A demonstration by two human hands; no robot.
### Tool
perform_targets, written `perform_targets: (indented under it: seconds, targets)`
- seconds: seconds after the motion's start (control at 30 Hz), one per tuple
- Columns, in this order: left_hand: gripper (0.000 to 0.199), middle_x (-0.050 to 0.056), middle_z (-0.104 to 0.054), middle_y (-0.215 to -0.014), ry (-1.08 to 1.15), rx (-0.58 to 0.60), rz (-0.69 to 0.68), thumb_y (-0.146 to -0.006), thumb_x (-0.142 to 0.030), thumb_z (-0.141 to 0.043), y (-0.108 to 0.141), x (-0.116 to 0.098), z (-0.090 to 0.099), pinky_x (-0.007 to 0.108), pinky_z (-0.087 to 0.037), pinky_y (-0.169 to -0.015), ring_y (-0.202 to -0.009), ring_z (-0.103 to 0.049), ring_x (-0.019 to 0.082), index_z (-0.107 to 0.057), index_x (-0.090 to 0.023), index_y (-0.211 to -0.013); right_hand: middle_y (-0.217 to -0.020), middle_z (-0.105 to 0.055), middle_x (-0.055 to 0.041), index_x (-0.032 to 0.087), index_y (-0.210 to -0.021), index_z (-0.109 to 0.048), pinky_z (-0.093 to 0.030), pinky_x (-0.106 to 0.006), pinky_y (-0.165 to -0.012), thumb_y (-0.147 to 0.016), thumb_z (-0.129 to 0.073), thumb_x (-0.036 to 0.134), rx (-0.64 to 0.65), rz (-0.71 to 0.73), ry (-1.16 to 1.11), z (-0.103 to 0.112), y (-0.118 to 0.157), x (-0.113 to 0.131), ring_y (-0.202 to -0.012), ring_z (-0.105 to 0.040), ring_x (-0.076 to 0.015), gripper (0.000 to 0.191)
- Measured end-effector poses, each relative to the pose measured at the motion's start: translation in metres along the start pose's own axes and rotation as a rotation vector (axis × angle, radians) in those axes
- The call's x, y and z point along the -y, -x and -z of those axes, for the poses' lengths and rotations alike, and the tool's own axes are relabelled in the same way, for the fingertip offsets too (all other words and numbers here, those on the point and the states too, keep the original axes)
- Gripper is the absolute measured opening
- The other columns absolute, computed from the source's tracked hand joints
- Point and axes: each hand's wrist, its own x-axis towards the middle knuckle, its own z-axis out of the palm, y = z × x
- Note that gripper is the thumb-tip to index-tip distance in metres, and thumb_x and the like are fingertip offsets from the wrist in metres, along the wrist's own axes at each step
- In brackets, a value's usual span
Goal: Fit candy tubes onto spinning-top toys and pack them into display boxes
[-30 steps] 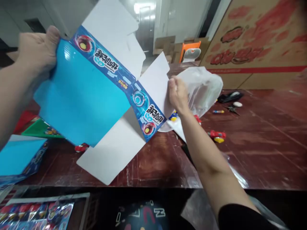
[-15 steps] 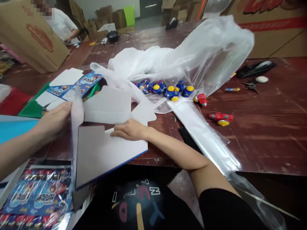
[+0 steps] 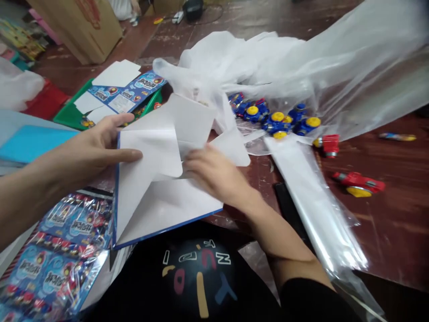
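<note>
A partly folded cardboard box [image 3: 181, 201], white inside with blue edges, stands open in front of my body. My left hand [image 3: 103, 143] grips its left wall, thumb on the white inner side and fingers behind it. Over the box's right part is my right hand [image 3: 217, 172], beside the raised flaps; motion blurs its fingers, so I cannot tell if they hold a flap. Beyond the box, several blue toys with yellow caps [image 3: 278, 120] lie at the mouth of a large translucent plastic bag [image 3: 231, 58].
A green tray [image 3: 75, 105] with printed blue cards [image 3: 122, 96] stands at the left. Wrapped toy packs [image 3: 63, 250] lie at lower left. Clear plastic sleeves [image 3: 311, 197] and red toys [image 3: 360, 183] are on the right. A carton [image 3: 83, 31] stands at the back left.
The box's left wall has turned, showing its white inner face, and my left thumb now lies on it. My right hand has moved up toward the flaps. The view has tilted down and left.
</note>
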Motion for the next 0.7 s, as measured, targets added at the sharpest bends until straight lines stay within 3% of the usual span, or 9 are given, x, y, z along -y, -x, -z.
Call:
perform_targets:
  seconds: [0.1,0.13,0.23,0.3,0.37,0.43,0.53,0.6,0.7]
  targets:
    - [0.108,0.011,-0.070,-0.133,-0.012,-0.008,-0.005,-0.067,-0.022,-0.096,0.003,0.006,-0.001,0.070,-0.060,-0.095,-0.111,-0.076,0.038,-0.044,-0.023,-0.161,-0.151,-0.062,-0.0045,0.036,-0.150,-0.056,-0.041,-0.052,-0.128,-0.111,-0.048,0.033,-0.798,-0.118,-0.077,0.031,0.034,-0.055,-0.146,-0.056,-0.0233,0.040]
    - [0.106,0.011,-0.069,-0.136,-0.032,-0.012,-0.014,-0.069,-0.015,-0.091,0.003,0.009,-0.002,0.073,-0.059,-0.094,-0.111,-0.075,0.039,-0.042,-0.025,-0.163,-0.162,-0.053,-0.0055,0.036,-0.155,-0.052,-0.036,-0.050,-0.132,-0.108,-0.056,0.036,-0.803,-0.183,-0.154,0.033,0.042,-0.079,-0.154,-0.048,-0.0241,0.047]
    - [0.110,0.010,-0.062,-0.147,-0.094,-0.055,-0.100,-0.067,0.006,-0.074,-0.001,0.017,-0.004,0.085,-0.052,-0.097,-0.116,-0.073,0.043,-0.039,-0.032,-0.164,-0.173,-0.040,-0.0147,0.028,-0.170,-0.033,-0.040,-0.051,-0.130,-0.091,-0.072,0.066,-0.313,-0.380,-0.541,0.008,0.046,-0.132,-0.160,-0.042,-0.0303,0.096]
    - [0.112,0.010,-0.056,-0.155,-0.136,-0.080,-0.165,-0.063,0.014,-0.068,-0.006,0.022,-0.002,0.089,-0.046,-0.101,-0.123,-0.070,0.046,-0.041,-0.033,-0.161,-0.175,-0.035,-0.0174,0.024,-0.173,-0.024,-0.043,-0.054,-0.128,-0.076,-0.079,0.079,-0.031,-0.382,-0.725,-0.022,0.035,-0.138,-0.160,-0.042,-0.0338,0.124]
    - [0.115,0.010,-0.051,-0.161,-0.190,-0.109,-0.203,-0.060,0.015,-0.066,-0.011,0.028,0.003,0.090,-0.046,-0.100,-0.128,-0.066,0.048,-0.041,-0.034,-0.161,-0.178,-0.030,-0.0166,0.022,-0.173,-0.021,-0.035,-0.055,-0.134,-0.069,-0.085,0.077,0.068,-0.324,-0.779,-0.049,0.021,-0.125,-0.163,-0.036,-0.0336,0.134]
    - [0.116,0.011,-0.047,-0.164,-0.234,-0.137,-0.232,-0.060,0.014,-0.069,-0.013,0.035,0.009,0.087,-0.050,-0.100,-0.134,-0.063,0.049,-0.041,-0.034,-0.161,-0.179,-0.027,-0.0158,0.021,-0.173,-0.019,-0.023,-0.053,-0.139,-0.071,-0.089,0.071,0.057,-0.286,-0.734,-0.063,0.013,-0.106,-0.166,-0.029,-0.0326,0.134]
    - [0.106,0.011,-0.048,-0.165,-0.228,-0.133,-0.335,-0.065,0.008,-0.075,-0.014,0.047,0.016,0.076,-0.051,-0.112,-0.144,-0.056,0.045,-0.047,-0.030,-0.159,-0.178,-0.027,-0.0128,0.027,-0.173,-0.020,-0.016,-0.056,-0.140,-0.074,-0.089,0.068,0.012,-0.258,-0.609,-0.060,0.014,-0.089,-0.167,-0.025,-0.0336,0.127]
    - [0.092,0.011,-0.054,-0.159,-0.224,-0.158,-0.417,-0.071,0.000,-0.081,-0.016,0.052,0.013,0.069,-0.045,-0.123,-0.148,-0.054,0.040,-0.052,-0.027,-0.155,-0.179,-0.026,-0.0075,0.035,-0.166,-0.038,-0.016,-0.057,-0.139,-0.077,-0.084,0.074,0.063,-0.160,-0.569,-0.051,0.015,-0.088,-0.167,-0.023,-0.0348,0.108]
    - [0.065,0.010,-0.060,-0.150,-0.242,-0.270,-0.546,-0.087,-0.027,-0.085,-0.010,0.046,-0.001,0.059,-0.035,-0.133,-0.149,-0.054,0.032,-0.057,-0.024,-0.145,-0.180,-0.022,-0.0006,0.033,-0.123,-0.075,-0.013,-0.063,-0.137,-0.080,-0.067,0.089,0.228,-0.010,-0.491,-0.046,0.005,-0.085,-0.168,-0.018,-0.0395,0.071]
